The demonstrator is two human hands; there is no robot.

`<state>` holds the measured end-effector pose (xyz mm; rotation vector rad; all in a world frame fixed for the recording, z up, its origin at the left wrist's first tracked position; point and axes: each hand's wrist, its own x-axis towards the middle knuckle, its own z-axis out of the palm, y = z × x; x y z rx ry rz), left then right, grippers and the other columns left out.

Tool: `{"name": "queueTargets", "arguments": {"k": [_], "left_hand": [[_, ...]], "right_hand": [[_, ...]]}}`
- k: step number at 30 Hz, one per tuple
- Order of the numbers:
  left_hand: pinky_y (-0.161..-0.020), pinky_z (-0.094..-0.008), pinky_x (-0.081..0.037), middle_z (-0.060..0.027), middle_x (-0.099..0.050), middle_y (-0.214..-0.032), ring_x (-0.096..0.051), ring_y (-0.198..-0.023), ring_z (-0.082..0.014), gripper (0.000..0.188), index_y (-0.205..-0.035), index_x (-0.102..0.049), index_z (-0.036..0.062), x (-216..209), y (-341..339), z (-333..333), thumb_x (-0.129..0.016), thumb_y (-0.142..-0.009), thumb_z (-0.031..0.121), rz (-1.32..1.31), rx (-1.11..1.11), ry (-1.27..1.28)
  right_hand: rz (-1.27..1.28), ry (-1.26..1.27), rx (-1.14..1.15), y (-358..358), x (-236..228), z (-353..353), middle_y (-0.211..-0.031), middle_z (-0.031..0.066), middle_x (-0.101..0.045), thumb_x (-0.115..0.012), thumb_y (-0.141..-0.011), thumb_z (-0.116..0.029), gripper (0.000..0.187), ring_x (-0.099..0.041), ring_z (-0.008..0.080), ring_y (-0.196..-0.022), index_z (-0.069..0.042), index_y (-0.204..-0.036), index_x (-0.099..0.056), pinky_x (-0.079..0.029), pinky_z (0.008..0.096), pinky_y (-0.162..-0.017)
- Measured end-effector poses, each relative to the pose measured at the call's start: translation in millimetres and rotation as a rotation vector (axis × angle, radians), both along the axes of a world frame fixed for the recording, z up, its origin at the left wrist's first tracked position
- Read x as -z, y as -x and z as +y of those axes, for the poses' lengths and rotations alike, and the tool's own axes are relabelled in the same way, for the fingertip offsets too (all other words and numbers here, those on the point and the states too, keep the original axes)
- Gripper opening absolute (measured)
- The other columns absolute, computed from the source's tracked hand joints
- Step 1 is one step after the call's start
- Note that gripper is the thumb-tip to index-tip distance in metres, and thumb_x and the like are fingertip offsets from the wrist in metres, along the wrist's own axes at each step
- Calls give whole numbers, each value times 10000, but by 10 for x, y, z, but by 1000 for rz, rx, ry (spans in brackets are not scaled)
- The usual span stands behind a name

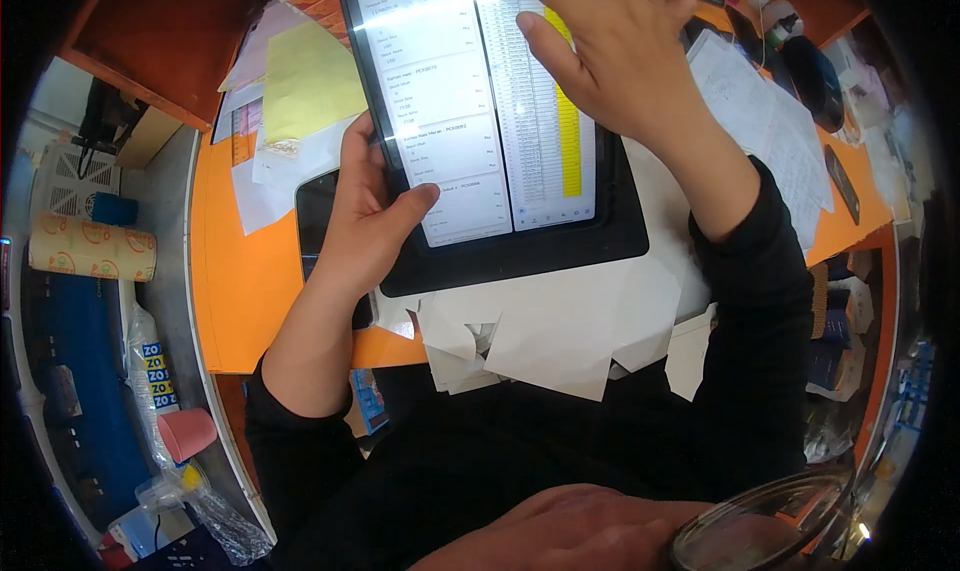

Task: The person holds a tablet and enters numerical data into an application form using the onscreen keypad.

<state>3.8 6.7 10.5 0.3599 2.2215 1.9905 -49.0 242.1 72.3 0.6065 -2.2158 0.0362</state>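
Flanking the tablet (pixel 440 121) lie papers (pixel 755 101); right hand (pixel 615 51) hides part.

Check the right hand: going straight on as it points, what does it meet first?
Probably the tablet: the right hand hangs over its screen, angled forward and left. Depth is unclear, so it may already be touching.

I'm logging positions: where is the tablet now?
The tablet is at the head view's upper centre, its left edge in the left hand, the right hand over it.
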Motion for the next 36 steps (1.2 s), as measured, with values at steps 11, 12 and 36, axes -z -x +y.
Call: {"name": "queueTargets", "arguments": {"k": [11, 12, 36], "left_hand": [[-1056, -381, -345, -194, -477, -1336, -442, -1284, -257, 717, -1413, -229, 68, 7, 14, -28, -571, -803, -89, 26, 16, -16], [-1056, -381, -345, -194, -477, -1336, -442, -1284, -257, 717, -1413, -229, 68, -4, 15, -13, -571, -803, -89, 26, 21, -15], [-1018, -368, -389, -172, -536, -1297, -498, -1228, -238, 694, -1407, -267, 62, 21, 14, -31, -580, -803, -73, 6, -31, -7]], "right_hand": [[55, 206, -27, -154, 22, 231, -1355, 218, -417, -421, -877, -252, 407, -323, 393, -1238, -123, -1206, -622, -173, 513, -1025], [56, 207, -22, -149, 56, 235, -1355, 218, -417, -421, -877, -252, 407, -323, 393, -1238, -123, -1206, -622, -173, 513, -1025], [-182, -30, -168, -453, 532, 348, -1467, 115, -410, -529, -887, -314, 282, -150, 315, -1377, -240, -1086, -715, -63, 452, -1066]]}}
